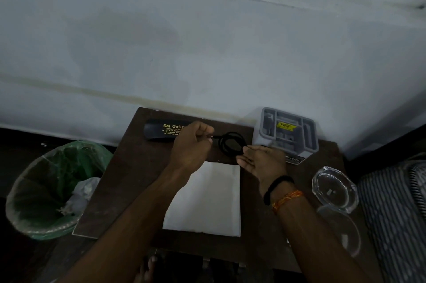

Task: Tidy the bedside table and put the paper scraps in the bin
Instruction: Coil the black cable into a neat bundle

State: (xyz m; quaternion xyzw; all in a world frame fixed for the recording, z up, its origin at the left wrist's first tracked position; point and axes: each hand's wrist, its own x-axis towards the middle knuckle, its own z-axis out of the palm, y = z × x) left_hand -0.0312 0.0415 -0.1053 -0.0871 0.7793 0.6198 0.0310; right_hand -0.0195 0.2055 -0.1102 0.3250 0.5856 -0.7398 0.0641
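Over the dark wooden bedside table (129, 181) both hands hold a thin black cable (230, 144) wound into a small loop. My left hand (193, 146) pinches the cable's free end at the left of the loop. My right hand (265, 160) grips the loop's lower right side, palm turned up. A white folded cloth or paper (207, 202) lies flat on the table under my forearms. The bin (53, 192), lined with a green bag, stands on the floor left of the table with crumpled paper scraps (80, 195) inside.
A black spectacle case (159, 131) with gold lettering lies at the table's back left. A grey compartment organiser (288, 132) stands at the back right. A clear glass ashtray (334, 190) sits at the right edge. Striped bedding (396, 213) lies further right. A pale wall rises behind.
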